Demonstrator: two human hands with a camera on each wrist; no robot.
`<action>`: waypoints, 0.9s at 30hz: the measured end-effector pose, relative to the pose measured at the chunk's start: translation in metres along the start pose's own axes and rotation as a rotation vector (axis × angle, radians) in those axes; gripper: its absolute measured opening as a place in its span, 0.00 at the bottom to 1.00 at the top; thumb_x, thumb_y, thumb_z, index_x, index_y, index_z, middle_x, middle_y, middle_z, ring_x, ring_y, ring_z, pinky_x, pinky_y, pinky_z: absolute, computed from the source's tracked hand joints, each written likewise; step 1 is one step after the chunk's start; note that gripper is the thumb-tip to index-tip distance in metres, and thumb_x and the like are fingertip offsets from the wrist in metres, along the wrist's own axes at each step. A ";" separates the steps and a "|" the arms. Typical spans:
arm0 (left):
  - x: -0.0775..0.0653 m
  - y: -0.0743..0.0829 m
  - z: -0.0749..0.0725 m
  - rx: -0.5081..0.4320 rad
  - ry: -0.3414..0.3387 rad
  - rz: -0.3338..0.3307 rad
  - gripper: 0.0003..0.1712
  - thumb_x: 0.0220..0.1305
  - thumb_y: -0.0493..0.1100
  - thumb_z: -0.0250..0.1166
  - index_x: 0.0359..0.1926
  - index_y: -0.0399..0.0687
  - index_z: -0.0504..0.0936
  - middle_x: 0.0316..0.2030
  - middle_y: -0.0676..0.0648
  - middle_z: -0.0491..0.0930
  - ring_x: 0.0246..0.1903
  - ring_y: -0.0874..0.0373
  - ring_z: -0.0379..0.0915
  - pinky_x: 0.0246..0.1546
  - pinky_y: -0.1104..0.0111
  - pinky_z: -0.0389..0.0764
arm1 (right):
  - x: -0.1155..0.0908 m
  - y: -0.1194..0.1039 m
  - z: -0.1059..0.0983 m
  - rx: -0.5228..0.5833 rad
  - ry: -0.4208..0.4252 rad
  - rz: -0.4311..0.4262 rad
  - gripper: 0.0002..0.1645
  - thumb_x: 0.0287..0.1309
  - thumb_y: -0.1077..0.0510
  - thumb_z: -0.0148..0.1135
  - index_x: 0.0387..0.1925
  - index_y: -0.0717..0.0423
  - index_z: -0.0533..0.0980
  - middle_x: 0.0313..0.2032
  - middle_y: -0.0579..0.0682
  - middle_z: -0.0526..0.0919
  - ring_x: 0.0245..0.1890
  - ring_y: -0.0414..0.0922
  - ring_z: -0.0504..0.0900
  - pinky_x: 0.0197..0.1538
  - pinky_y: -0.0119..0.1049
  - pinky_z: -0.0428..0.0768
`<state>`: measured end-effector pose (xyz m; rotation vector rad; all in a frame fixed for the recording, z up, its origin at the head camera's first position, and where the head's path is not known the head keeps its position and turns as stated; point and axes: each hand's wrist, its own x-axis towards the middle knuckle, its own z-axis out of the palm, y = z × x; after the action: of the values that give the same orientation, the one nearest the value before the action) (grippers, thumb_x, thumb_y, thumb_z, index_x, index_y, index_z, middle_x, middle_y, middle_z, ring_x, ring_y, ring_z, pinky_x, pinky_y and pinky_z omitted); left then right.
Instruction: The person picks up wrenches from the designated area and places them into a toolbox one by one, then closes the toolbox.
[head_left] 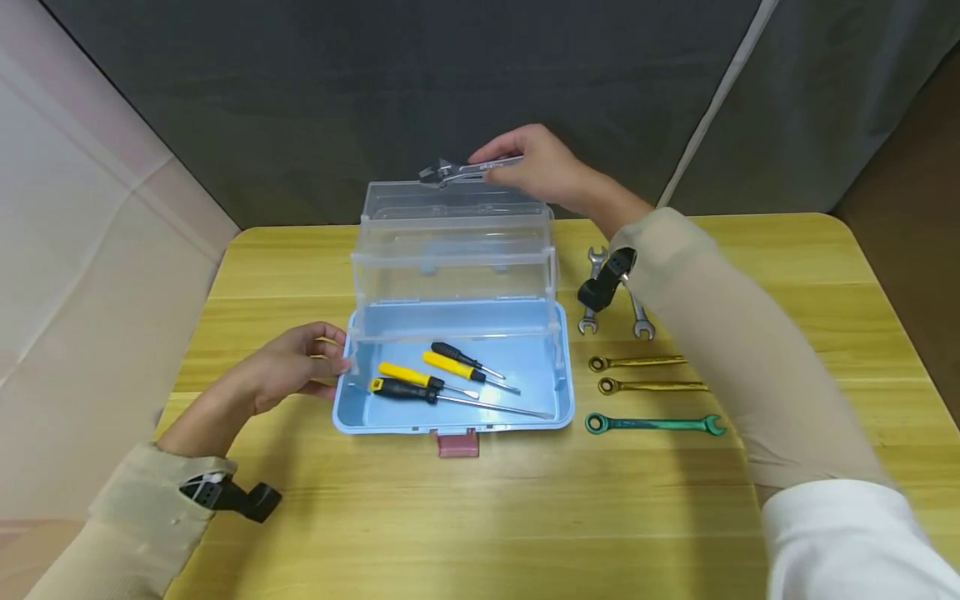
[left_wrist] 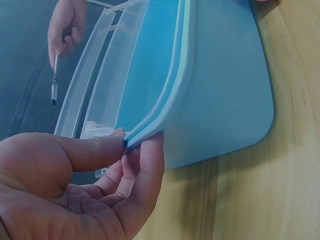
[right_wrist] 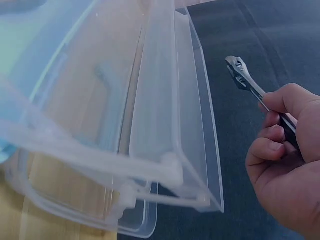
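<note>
Nearest me on the bench [head_left: 465, 517], I count one green wrench [head_left: 656, 424], just right of the blue toolbox [head_left: 405, 417]; four screwdrivers [head_left: 450, 365] inside it; two gold wrenches [head_left: 652, 386]. My left hand [head_left: 292, 367] pinches the box's left rim, thumb against fingers. Beyond, two silver wrenches [head_left: 642, 323], partly hidden. Farthest, arm outstretched, my right hand [head_left: 546, 171] grips one adjustable wrench [head_left: 465, 172] near the clear trays' [head_left: 453, 237] back edge.

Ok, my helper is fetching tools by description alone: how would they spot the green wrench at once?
On the wooden table, find the pale blue toolbox with raised clear trays. Just to the right of its front corner, the green wrench lies crosswise, ring end toward the toolbox. It is the only green one in sight, lying in front of two gold wrenches.
</note>
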<state>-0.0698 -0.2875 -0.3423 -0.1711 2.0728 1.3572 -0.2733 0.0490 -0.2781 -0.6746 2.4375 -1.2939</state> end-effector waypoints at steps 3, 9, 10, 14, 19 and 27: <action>0.000 0.000 0.001 -0.006 0.005 -0.001 0.21 0.74 0.31 0.58 0.61 0.29 0.61 0.45 0.42 0.72 0.38 0.56 0.80 0.40 0.64 0.87 | 0.005 -0.003 0.005 0.010 -0.029 0.011 0.17 0.70 0.61 0.61 0.57 0.55 0.82 0.58 0.48 0.81 0.54 0.41 0.75 0.57 0.32 0.77; 0.000 0.000 0.003 -0.013 0.010 0.003 0.22 0.73 0.31 0.59 0.61 0.28 0.61 0.45 0.41 0.72 0.37 0.55 0.80 0.40 0.64 0.87 | 0.013 -0.007 0.016 -0.024 -0.085 0.042 0.17 0.70 0.61 0.61 0.58 0.54 0.82 0.60 0.48 0.80 0.55 0.42 0.75 0.59 0.32 0.77; 0.000 0.000 0.003 -0.013 0.009 0.004 0.22 0.73 0.31 0.59 0.61 0.28 0.61 0.45 0.41 0.72 0.37 0.55 0.80 0.40 0.64 0.87 | 0.014 -0.007 0.017 -0.027 -0.090 0.046 0.17 0.70 0.61 0.61 0.57 0.55 0.82 0.60 0.48 0.80 0.55 0.43 0.75 0.59 0.32 0.77; 0.000 -0.001 0.003 -0.018 0.005 0.014 0.21 0.73 0.31 0.59 0.60 0.29 0.61 0.44 0.42 0.72 0.37 0.56 0.79 0.40 0.64 0.87 | 0.016 -0.004 0.022 -0.033 -0.108 0.063 0.17 0.70 0.61 0.62 0.58 0.56 0.82 0.61 0.49 0.80 0.55 0.43 0.75 0.56 0.32 0.77; 0.000 -0.001 0.003 -0.016 0.000 0.022 0.21 0.74 0.31 0.58 0.60 0.30 0.61 0.43 0.44 0.72 0.37 0.57 0.79 0.39 0.64 0.87 | 0.015 -0.001 0.024 -0.010 -0.103 0.071 0.19 0.70 0.61 0.62 0.60 0.58 0.80 0.61 0.51 0.79 0.54 0.43 0.75 0.54 0.32 0.78; -0.001 -0.001 0.001 -0.008 0.004 0.010 0.21 0.74 0.31 0.59 0.60 0.29 0.61 0.44 0.42 0.72 0.37 0.57 0.79 0.39 0.64 0.87 | 0.011 -0.004 0.023 0.199 -0.055 0.110 0.24 0.70 0.64 0.57 0.65 0.59 0.70 0.46 0.51 0.83 0.36 0.48 0.78 0.30 0.31 0.72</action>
<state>-0.0680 -0.2875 -0.3429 -0.1668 2.0749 1.3723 -0.2710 0.0251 -0.2884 -0.5090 2.2308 -1.4290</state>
